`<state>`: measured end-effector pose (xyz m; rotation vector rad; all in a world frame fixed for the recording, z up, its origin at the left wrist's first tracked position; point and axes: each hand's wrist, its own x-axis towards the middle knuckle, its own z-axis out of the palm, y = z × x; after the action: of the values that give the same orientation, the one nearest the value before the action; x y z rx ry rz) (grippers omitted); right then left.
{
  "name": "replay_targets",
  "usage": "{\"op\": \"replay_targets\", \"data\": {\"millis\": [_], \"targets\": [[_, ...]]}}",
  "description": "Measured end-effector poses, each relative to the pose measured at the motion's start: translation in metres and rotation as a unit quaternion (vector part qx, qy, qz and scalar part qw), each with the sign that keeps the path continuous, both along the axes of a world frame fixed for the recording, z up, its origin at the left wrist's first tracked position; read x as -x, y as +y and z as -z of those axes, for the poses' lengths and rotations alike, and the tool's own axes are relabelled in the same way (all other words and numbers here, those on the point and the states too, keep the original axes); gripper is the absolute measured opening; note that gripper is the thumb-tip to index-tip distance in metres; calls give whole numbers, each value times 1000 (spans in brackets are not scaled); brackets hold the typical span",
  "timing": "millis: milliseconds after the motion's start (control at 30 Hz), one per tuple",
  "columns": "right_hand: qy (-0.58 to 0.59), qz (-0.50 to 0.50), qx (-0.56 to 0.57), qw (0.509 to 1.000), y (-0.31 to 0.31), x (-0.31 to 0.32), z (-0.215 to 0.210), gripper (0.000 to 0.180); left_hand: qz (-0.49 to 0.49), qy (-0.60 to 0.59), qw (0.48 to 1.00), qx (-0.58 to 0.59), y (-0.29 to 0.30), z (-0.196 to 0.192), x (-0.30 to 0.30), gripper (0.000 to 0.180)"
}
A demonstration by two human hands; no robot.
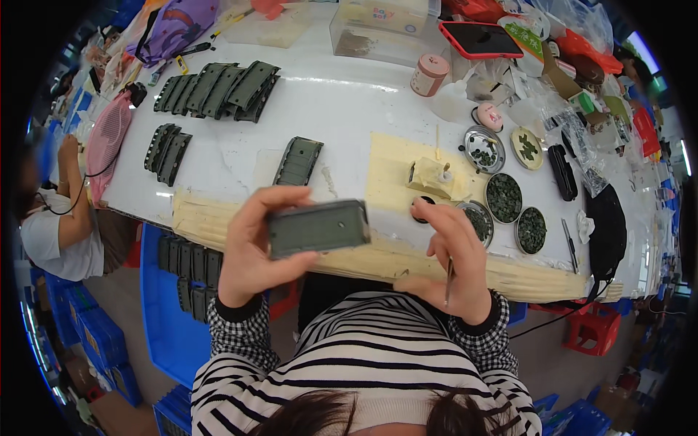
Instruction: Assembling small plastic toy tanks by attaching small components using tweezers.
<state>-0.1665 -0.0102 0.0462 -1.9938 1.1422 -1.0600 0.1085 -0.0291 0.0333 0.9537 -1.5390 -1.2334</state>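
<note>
My left hand grips a dark green rectangular plastic part by its left end, tilted above the table's front edge. To its right, my right hand is raised with fingers curled, and a thin metal tool shows along the palm; its kind I cannot make out. By the right index fingertip is a small dark round piece; whether it is touched I cannot tell. A similar green part lies on the table beyond my left hand. Round tins hold small dark green pieces.
More green parts lie in a row and a pair at the left. A yellowish block rests on yellow paper. Farther off are a pink jar and a red-cased phone. A blue crate with green parts stands below the table edge.
</note>
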Motion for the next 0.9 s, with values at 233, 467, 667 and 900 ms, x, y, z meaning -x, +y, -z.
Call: {"op": "replay_targets", "data": {"millis": [233,467,667,900], "targets": [[-18,-14,80,997,9,-8,15,74,141,212,962,-95,6,19,61,88],[-42,99,60,992,20,14,9,62,103,510,793,-317,20,37,109,47],[-30,189,68,979,18,83,5,85,39,411,823,-390,18,34,98,35],[-17,234,-43,971,7,85,14,23,-1,342,853,-394,14,27,100,32]]}}
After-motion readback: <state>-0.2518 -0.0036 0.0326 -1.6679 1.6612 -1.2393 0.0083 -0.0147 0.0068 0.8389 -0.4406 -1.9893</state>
